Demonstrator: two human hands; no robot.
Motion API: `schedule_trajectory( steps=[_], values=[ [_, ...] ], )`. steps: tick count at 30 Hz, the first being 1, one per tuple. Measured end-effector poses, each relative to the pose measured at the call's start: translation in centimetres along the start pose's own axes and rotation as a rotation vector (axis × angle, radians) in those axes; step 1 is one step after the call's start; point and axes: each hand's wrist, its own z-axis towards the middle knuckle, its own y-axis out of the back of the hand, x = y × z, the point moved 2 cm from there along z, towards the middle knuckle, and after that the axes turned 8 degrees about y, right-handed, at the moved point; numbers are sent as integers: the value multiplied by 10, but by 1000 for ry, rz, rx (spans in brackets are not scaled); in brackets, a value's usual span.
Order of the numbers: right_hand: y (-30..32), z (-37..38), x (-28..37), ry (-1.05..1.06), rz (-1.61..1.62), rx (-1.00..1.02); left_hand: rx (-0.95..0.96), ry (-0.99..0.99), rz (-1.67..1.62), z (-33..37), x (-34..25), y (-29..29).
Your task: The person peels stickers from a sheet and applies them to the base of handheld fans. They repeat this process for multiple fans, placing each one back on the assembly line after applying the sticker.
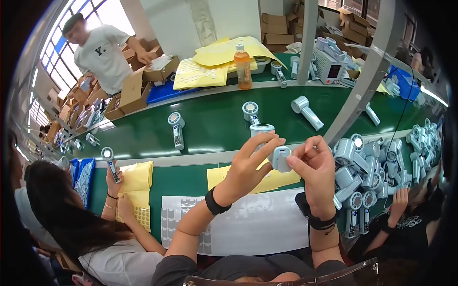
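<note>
A light-blue handheld fan (281, 161) is up in front of me, its base end with a small slot turned toward me and its round head farther off. My left hand (244, 168) is closed around its body. At the base's right edge, my right hand (314, 167) presses with its thumb, fingers curled; whether a small piece sits under the thumb is too small to tell. Below my hands lies a white backing sheet (260, 226), with grey stickers (171, 219) in rows on its left part. Partly hidden behind my hands is a yellow sheet (224, 177).
On the green conveyor belt (210, 131) lie several fans, among them one fan (176, 131) at left. A large heap of fans (362, 162) stands at my right. A metal post (355, 100) rises there. Co-workers sit on both sides; a bottle (243, 69) stands beyond the belt.
</note>
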Motion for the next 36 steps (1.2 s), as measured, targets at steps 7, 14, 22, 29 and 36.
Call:
schedule_trajectory(
  steps=[7,14,22,29,36],
  values=[
    [3,-1,2,39,-102,-31,-29,-16,46,-2,0,-10],
    [2,-2,3,75,-186,-37,-27,-7,55,-4,0,-11],
    [-1,-4,2,134,-234,-64,-17,8,54,-5,-2,-12],
    [5,-5,1,207,-644,-86,-7,-26,41,-3,5,-15],
    [40,-38,-17,-212,-972,34,199,-123,393,13,88,-27]
  ],
)
